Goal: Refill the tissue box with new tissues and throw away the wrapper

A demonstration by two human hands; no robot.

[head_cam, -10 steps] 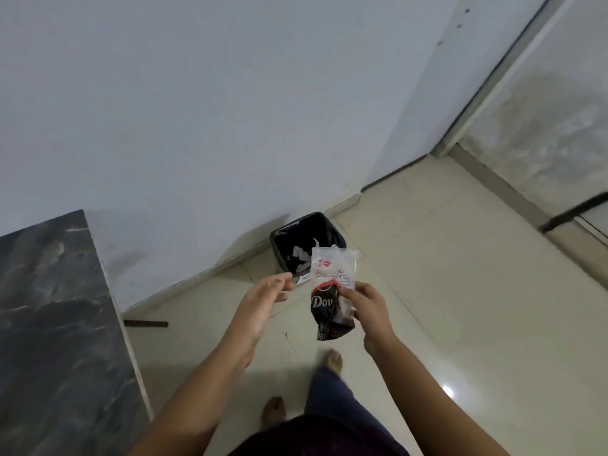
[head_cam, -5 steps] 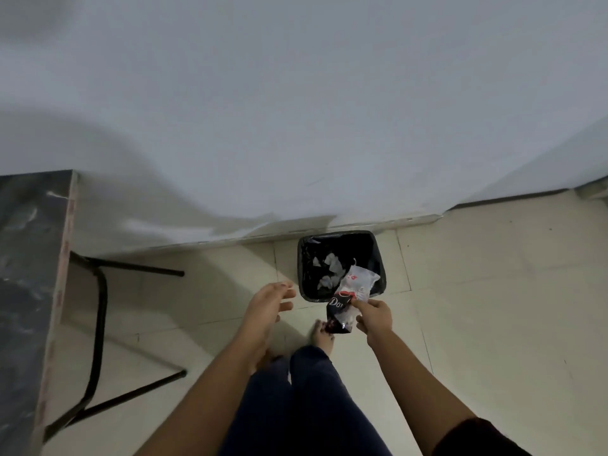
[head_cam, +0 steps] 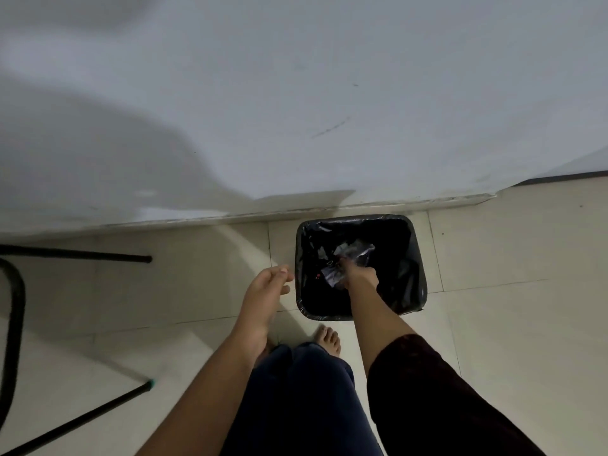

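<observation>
Crumpled wrapper [head_cam: 332, 276], clear plastic with a dark printed part, down inside the mouth of the bin [head_cam: 418, 274], blurred, at the fingertips of the right hand [head_cam: 360, 274]; hard to tell whether gripped or already let go. Bin square with rounded corners, lined with a black bag, upright on the pale floor tiles just beside the wall's base, with other pale crumpled scraps lying inside.

Person wears dark navy trousers [head_cam: 302, 399] and a dark maroon sleeve [head_cam: 437, 399] on the right arm; left forearm [head_cam: 197, 403] bare; both feet unshod, toes [head_cam: 327, 339] visible.
</observation>
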